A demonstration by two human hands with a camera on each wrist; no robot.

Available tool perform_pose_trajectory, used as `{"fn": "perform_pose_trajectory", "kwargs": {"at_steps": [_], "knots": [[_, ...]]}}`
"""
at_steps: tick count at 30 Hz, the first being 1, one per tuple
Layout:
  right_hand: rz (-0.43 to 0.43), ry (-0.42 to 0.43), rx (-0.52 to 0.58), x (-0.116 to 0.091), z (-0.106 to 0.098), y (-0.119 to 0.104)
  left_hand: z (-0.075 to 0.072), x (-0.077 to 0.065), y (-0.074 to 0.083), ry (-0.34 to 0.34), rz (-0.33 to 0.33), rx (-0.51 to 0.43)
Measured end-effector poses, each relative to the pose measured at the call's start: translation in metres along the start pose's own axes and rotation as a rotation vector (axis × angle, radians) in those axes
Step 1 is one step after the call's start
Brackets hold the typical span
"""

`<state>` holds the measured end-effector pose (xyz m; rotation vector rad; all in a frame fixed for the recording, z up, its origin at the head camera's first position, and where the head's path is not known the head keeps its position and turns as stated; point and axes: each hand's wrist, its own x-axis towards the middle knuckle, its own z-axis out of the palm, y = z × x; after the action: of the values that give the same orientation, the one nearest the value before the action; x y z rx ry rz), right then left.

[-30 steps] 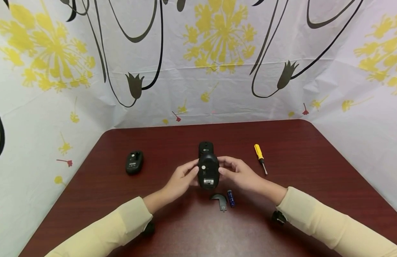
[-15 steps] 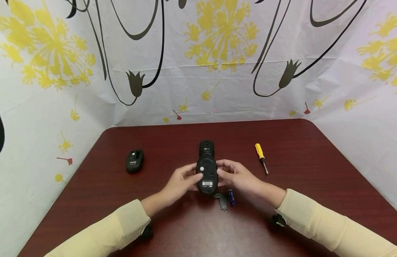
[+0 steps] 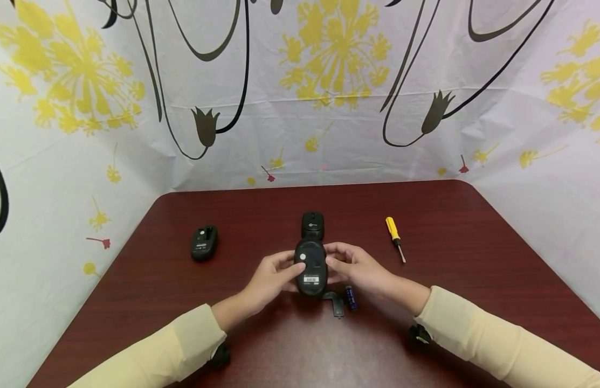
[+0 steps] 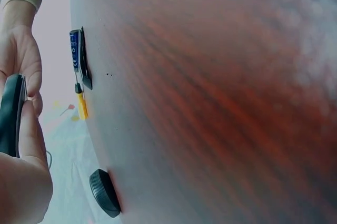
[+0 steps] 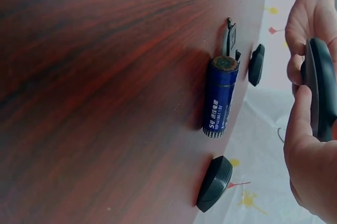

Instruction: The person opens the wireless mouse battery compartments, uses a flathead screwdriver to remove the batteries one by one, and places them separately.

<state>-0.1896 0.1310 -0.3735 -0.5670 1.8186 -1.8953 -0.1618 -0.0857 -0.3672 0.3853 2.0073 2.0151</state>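
A black computer mouse is held between both hands above the table, its underside with a white label turned up. My left hand grips its left side, thumb lying on the underside. My right hand holds the right side between thumb and fingers. Just below the mouse lie a dark grey curved cover with a narrow tab and a blue AA battery. In the right wrist view the battery stands out close up, and the held mouse shows edge-on.
Behind the held mouse sits a second black mouse, top up. Another mouse lies underside up at the left, with an open slot. A yellow-handled screwdriver rests at the right on the dark red table.
Both hands have brought the held mouse a little nearer the body and tilted it, so its underside shows more fully. The left thumb has slid onto the underside.
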Motion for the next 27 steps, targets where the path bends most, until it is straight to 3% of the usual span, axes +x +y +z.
{"fn": "perform_pose_trajectory", "kwargs": {"at_steps": [7, 13, 18, 27], "knots": [[-0.054, 0.034, -0.092, 0.004, -0.003, -0.003, 0.002, -0.002, -0.001, 0.011, -0.004, -0.033], [-0.202, 0.069, -0.344, 0.010, -0.007, -0.009, 0.002, -0.002, -0.001, -0.002, 0.001, -0.045], [-0.279, 0.070, -0.575, 0.012, -0.006, -0.013, 0.002, -0.003, -0.002, -0.014, -0.004, -0.042], [-0.341, -0.025, -0.653, 0.015, -0.001, -0.015, -0.004, 0.003, -0.018, -0.039, -0.001, -0.076]]}}
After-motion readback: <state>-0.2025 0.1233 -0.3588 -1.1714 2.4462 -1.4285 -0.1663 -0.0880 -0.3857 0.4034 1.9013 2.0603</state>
